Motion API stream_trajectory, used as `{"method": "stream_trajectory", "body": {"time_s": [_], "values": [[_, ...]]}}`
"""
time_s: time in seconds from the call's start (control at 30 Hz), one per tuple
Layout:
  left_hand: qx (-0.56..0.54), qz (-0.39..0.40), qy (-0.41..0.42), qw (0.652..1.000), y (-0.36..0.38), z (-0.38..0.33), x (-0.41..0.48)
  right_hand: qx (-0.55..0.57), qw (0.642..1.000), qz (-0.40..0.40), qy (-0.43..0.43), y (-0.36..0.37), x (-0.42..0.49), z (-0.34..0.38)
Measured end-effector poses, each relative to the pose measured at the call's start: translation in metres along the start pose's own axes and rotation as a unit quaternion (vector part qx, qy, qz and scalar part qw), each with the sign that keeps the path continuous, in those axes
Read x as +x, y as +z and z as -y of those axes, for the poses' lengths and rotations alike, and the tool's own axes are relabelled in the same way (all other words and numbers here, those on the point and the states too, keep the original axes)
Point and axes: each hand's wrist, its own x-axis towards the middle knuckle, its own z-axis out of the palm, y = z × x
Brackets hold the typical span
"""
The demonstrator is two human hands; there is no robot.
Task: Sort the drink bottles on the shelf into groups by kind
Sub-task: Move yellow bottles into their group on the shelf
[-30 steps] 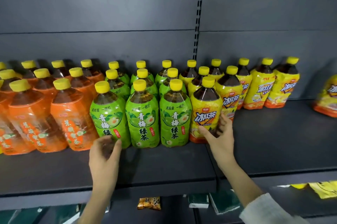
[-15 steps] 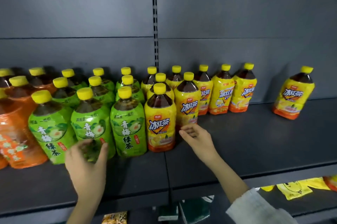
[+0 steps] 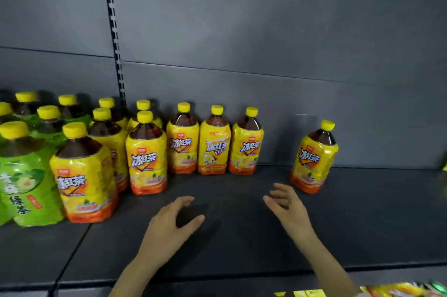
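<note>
Both hands [image 3: 169, 226] lifted off bottles [image 3: 147, 151]

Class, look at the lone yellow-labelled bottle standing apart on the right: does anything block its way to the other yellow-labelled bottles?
Nothing visible does. Bare dark shelf lies between the lone yellow-labelled plastic bottle and the yellow-labelled group.

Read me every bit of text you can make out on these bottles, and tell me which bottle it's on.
"冰红茶": big logo on each yellow-label bottle, clearest on the second in the front row and the lone bottle on the right.
"绿茶": lower part of the green-label bottle; the two large characters above it are blurred.
"ICE": partly legible on the variant-label bottle.
Small red badges and fine print: too blurred to read.
</note>
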Motion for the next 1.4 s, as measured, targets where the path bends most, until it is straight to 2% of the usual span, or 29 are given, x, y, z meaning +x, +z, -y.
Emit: {"method": "stream_trajectory", "body": {"time_s": [0.17, 0.2, 0.33, 0.5, 0.63, 0.77, 0.93, 1.07, 1.17, 1.2, 1.23, 1.33, 1.4], "values": [[0.121, -0.020, 0.001, 0.992, 0.035, -0.014, 0.020, -0.028, 0.979, -0.202, -0.002, -0.080, 0.057, -0.030], [0.127, -0.023, -0.004, 0.992, 0.036, -0.012, 0.022, -0.029, 0.976, -0.213, 0.012, -0.089, 0.069, -0.033], [0.119, -0.027, -0.012, 0.992, 0.037, -0.008, 0.024, 0.061, 0.983, -0.169, 0.031, -0.099, 0.101, -0.035], [0.135, -0.025, -0.015, 0.990, 0.039, -0.008, 0.024, 0.036, 0.981, -0.192, 0.018, -0.096, 0.095, -0.029], [0.129, -0.027, -0.008, 0.991, 0.043, -0.015, 0.026, 0.048, 0.991, -0.122, -0.007, -0.087, 0.073, -0.022], [-0.017, 0.019, -0.007, 1.000, 0.058, -0.039, 0.034, 0.083, 0.996, 0.000, -0.031, -0.063, 0.051, -0.012], [-0.171, 0.114, 0.001, 0.979, 0.076, -0.072, 0.056, 0.106, 0.982, 0.150, -0.045, -0.032, 0.036, 0.010], [-0.242, 0.085, 0.004, 0.966, 0.076, -0.074, 0.064, 0.111, 0.965, 0.233, -0.053, -0.015, 0.033, 0.018], [-0.254, 0.059, 0.008, 0.965, 0.062, -0.064, 0.060, 0.130, 0.939, 0.317, -0.042, -0.014, 0.040, 0.026], [-0.253, 0.052, 0.003, 0.966, 0.056, -0.060, 0.057, 0.136, 0.936, 0.322, -0.046, -0.013, 0.045, 0.028], [-0.252, 0.041, -0.005, 0.967, 0.050, -0.055, 0.054, 0.142, 0.940, 0.306, -0.053, -0.011, 0.053, 0.030], [-0.251, -0.003, -0.028, 0.968, 0.031, -0.040, 0.043, 0.143, 0.977, 0.149, -0.049, 0.004, 0.088, 0.033], [-0.254, -0.040, -0.037, 0.966, 0.021, -0.033, 0.034, 0.127, 0.988, 0.073, -0.039, 0.013, 0.114, 0.034]]}}
